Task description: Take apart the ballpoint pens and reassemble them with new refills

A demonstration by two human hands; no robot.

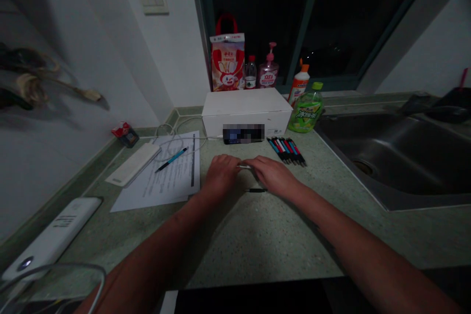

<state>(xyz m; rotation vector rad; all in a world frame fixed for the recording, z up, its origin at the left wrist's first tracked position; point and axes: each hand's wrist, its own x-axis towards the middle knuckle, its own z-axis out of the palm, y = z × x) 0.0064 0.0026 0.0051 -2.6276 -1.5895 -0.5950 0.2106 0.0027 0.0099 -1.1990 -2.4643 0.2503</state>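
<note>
My left hand [222, 171] and my right hand [271, 174] rest close together on the green speckled counter [257, 235]. Both are closed, and between them they pinch a thin light-coloured pen part [244, 167]. A small dark pen piece [256, 190] lies on the counter just under my right hand. Several pens [287, 150] with red, blue and black barrels lie side by side a little beyond my right hand. A teal pen [171, 159] lies on a printed sheet of paper [164, 176] to the left of my left hand.
A white box [246, 108] stands behind my hands, a dark device [243, 134] at its front. Bottles [306, 108] and a red bag [227, 61] line the window sill. A steel sink [397, 157] is to the right. Two white power banks [133, 163] [51, 238] and cables lie left.
</note>
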